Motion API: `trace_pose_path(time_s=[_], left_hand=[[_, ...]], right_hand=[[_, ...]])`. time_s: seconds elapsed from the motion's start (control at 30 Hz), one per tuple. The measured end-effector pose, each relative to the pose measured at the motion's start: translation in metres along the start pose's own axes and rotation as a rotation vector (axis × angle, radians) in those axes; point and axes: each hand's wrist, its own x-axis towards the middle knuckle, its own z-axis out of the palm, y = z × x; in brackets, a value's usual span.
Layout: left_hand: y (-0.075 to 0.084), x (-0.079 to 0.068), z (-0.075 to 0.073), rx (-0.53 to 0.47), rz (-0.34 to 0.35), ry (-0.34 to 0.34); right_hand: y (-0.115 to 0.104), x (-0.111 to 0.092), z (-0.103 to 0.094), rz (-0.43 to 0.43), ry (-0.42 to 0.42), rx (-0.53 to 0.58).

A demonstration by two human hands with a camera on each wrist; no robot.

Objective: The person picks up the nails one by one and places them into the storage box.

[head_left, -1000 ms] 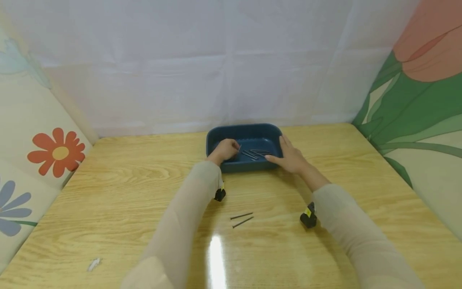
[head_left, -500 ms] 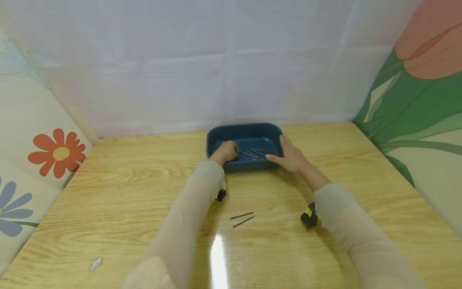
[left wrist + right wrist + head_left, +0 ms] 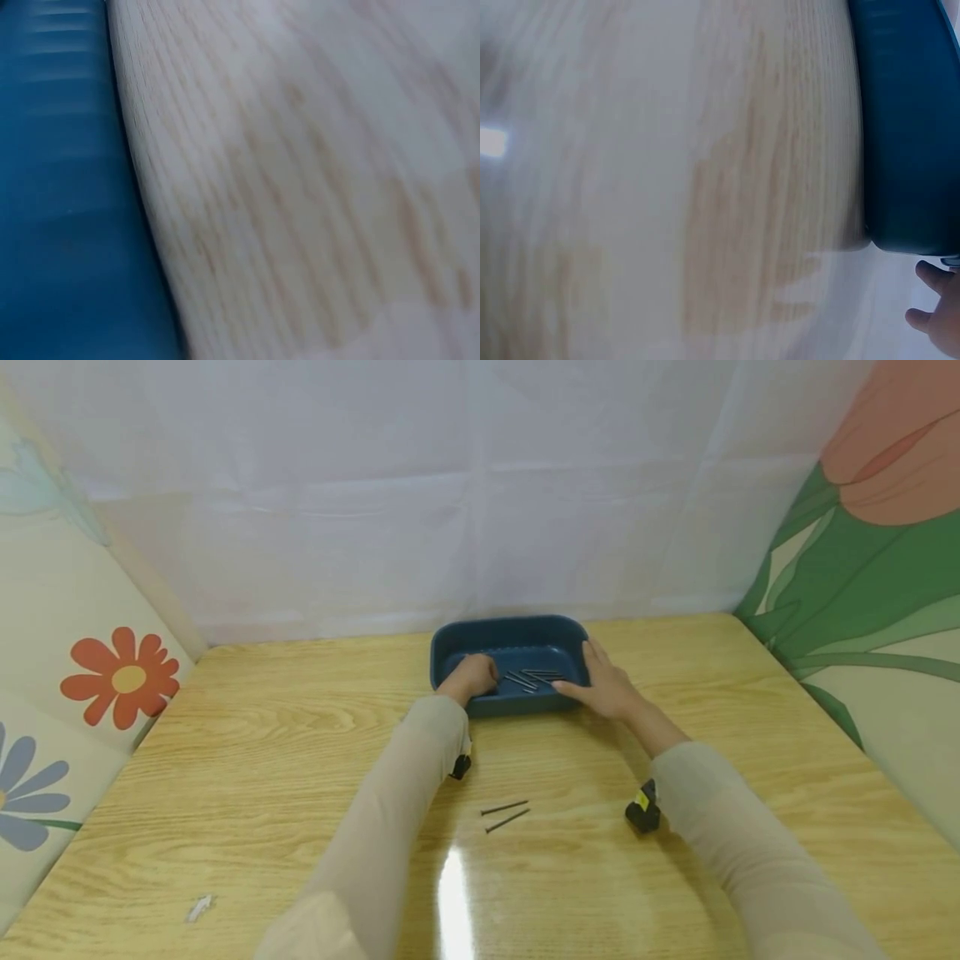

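A dark blue tray (image 3: pixel 510 704) stands on the table near the back wall, with several grey nails (image 3: pixel 532 678) lying loose inside it. My left hand (image 3: pixel 471 677) reaches over the front rim into the tray's left part, fingers bent downward; its back hides the fingertips, so I cannot tell what they hold. At the tray's right front corner rests my right hand (image 3: pixel 606 689), thumb over the front rim and fingers fairly straight along the right wall. Two more nails (image 3: pixel 506 814) lie side by side on the table between my forearms.
A small white scrap (image 3: pixel 198 907) lies at the table's front left. Dark wrist cameras (image 3: pixel 642 810) hang under both sleeves. Behind the wooden table (image 3: pixel 300 718) hangs a white sheet (image 3: pixel 360 560), and flower-painted panels (image 3: pixel 885 635) flank the sides.
My left hand has turned over and dipped, moving slightly right, so its fingertips are now hidden. The right hand, the tray and the two nails on the table stay put.
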Motion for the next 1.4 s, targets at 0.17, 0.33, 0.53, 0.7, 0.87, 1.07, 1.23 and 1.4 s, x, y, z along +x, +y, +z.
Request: trace_pose_path(time_s=[0.17, 0.33, 0.53, 0.7, 0.87, 1.07, 1.23, 1.4], left_hand=[[0.001, -0.005, -0.003, -0.04, -0.016, -0.018], [0.052, -0.069, -0.043, -0.108, -0.061, 0.024], [0.096, -0.125, -0.077, -0.258, -0.167, 0.109], [0.098, -0.13, -0.081, -0.321, -0.126, 0.187], [0.1, -0.127, -0.082, -0.345, -0.078, 0.239], [0.101, -0.129, -0.083, -0.359, -0.026, 0.295], [0.102, -0.136, -0.087, -0.385, -0.002, 0.304], [0.105, -0.145, -0.092, -0.413, 0.009, 0.286]], right_hand=[[0.0, 0.001, 0.001, 0.003, -0.001, 0.006], [-0.001, 0.001, 0.003, 0.005, -0.006, -0.002], [-0.004, 0.001, 0.002, 0.006, -0.012, -0.017], [-0.004, 0.001, 0.0, 0.011, -0.017, -0.038], [-0.002, -0.001, -0.001, 0.017, -0.018, -0.034], [-0.001, -0.001, -0.001, 0.009, -0.013, -0.047], [-0.002, -0.001, -0.001, 0.006, -0.019, -0.044], [-0.001, 0.0, -0.002, 0.018, -0.025, -0.051]])
